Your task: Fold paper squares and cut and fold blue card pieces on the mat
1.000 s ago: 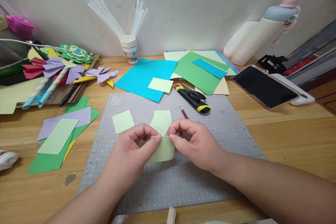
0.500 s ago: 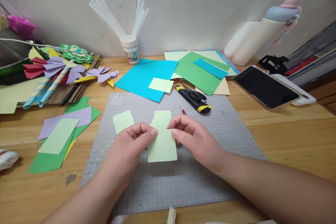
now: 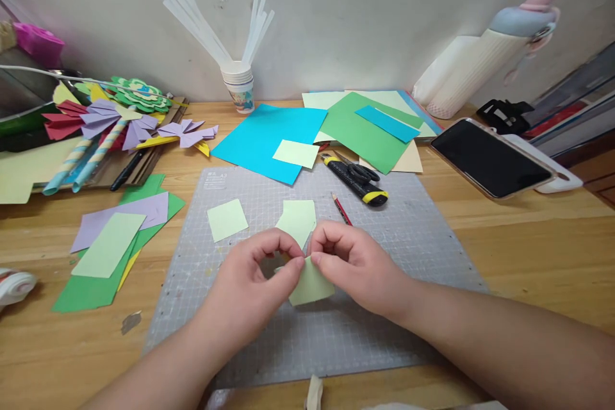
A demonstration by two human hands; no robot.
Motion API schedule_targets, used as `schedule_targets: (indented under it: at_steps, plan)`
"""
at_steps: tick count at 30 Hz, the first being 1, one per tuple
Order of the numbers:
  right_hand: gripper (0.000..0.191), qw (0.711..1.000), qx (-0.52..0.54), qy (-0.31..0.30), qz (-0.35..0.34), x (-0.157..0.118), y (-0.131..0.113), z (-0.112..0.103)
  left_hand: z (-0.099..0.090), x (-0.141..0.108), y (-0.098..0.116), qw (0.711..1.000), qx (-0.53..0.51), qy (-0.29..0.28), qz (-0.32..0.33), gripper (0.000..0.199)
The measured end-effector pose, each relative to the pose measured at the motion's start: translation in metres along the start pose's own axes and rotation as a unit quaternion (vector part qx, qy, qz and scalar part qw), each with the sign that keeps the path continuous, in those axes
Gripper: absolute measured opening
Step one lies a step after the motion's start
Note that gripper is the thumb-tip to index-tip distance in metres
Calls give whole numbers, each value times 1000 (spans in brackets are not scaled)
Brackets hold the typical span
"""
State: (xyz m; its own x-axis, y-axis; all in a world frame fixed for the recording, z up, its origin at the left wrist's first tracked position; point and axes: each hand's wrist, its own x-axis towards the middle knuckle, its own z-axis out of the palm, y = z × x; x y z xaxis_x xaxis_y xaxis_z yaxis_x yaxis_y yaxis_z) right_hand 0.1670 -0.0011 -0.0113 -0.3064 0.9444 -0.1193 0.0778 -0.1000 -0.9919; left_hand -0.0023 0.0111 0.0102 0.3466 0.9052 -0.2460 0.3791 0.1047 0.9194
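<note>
A small pale green paper piece is pinched along its upper edge, tilted above the grey cutting mat. My left hand grips it between thumb and forefinger. Close beside, my right hand pinches the same edge, and the fingertips nearly meet. Just behind the hands lies another pale green piece, partly covered by my fingers. A separate pale green square rests on the mat to the left. Past my right hand lies a red pencil.
A utility knife and black scissors lie at the mat's back edge. Behind are blue paper, green paper and paper cups with white strips. A phone is right; layered paper strips lie left.
Both hands have drawn closer together and moved slightly toward me. The held paper has swung to a tilt, away from the piece behind it, and more of the pencil shows.
</note>
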Motion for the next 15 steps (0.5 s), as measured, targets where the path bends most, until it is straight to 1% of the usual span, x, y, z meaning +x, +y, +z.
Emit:
schedule_targets:
  at_steps: [2, 4, 8, 11, 15]
  plan:
    - [11, 1000, -25, -13, -12, -2, 1, 1, 1, -2, 0, 998, 51, 5, 25, 10]
    - [9, 998, -56, -19, -28, -3, 1, 1, 2, -3, -1, 996, 82, 7, 35, 8]
    - [9, 995, -83, -16, -44, -3, 1, 2, 2, -4, -2, 994, 102, 4, 40, 8]
    - [10, 996, -65, 6, -52, -3, 0, 1, 1, -5, 1, 995, 96, 8, 30, 8]
    - [12, 997, -27, 56, -47, -2, -2, -1, -1, -5, 3, 997, 73, 19, 11, 8]
